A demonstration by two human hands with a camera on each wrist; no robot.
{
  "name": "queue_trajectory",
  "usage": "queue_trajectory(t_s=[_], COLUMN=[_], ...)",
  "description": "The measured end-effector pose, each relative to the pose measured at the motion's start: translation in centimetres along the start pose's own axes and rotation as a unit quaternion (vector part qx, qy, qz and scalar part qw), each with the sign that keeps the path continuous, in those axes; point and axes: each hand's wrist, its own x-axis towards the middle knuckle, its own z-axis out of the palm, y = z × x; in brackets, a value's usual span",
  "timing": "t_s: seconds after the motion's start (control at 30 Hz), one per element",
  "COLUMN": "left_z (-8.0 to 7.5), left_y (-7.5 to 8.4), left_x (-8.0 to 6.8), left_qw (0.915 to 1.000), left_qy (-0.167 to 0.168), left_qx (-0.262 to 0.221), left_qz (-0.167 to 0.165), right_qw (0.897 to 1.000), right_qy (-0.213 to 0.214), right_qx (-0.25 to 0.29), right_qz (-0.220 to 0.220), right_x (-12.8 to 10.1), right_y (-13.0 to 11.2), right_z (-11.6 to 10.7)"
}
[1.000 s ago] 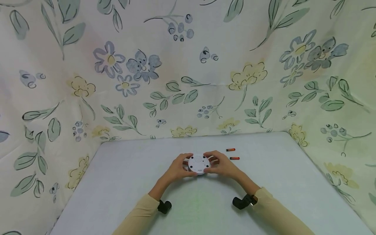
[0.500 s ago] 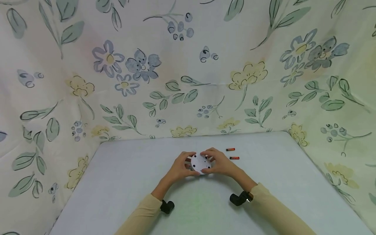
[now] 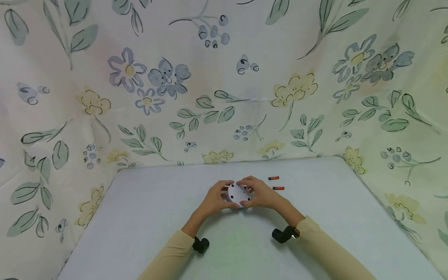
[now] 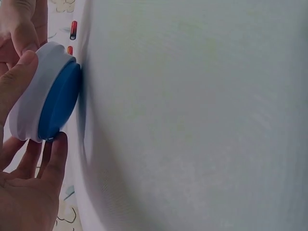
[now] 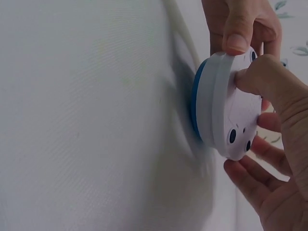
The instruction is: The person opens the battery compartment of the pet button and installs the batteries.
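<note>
A round white device point(image 3: 238, 193) with a blue domed face point(image 4: 61, 102) is held between both hands over the table. Its flat underside, with several black feet and small holes, faces up in the head view. My left hand point(image 3: 214, 197) grips the left rim, thumb at the near side and fingers at the far side. From the right, my right hand point(image 3: 263, 193) holds it too, its thumb point(image 5: 262, 79) pressed on the underside near the edge. In the wrist views the blue side points at the tabletop; whether it touches cannot be told.
Two small orange-and-black batteries, a far battery point(image 3: 273, 178) and a nearer battery point(image 3: 278, 188), lie right of the hands on the white-covered table point(image 3: 157, 202). A floral cloth point(image 3: 217, 128) hangs behind the table and along its sides.
Over the last second the device has shifted slightly right and tilted, and my right thumb now covers more of its underside. Both hands keep hold. The batteries stay put.
</note>
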Motion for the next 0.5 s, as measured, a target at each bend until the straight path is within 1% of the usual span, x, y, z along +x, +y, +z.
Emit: queue_trajectory(t_s=[0.2,0.33,0.5], left_z=[-0.11,-0.27,-0.46], left_y=[0.07,0.37,0.58], left_x=[0.32,0.42,0.48], left_qw=[0.9998,0.9993,0.9987], left_qy=[-0.01,-0.021,-0.027], left_qx=[0.006,0.008,0.009], left_qz=[-0.015,-0.031,-0.042], right_qw=[1.0,0.999,0.999], right_qy=[-0.017,-0.028,-0.028], right_qx=[-0.017,-0.017,-0.011], right_qz=[-0.014,-0.01,-0.028], right_x=[0.15,0.14,0.18], right_y=[-0.74,-0.86,-0.71], right_z=[-0.44,-0.65,-0.56])
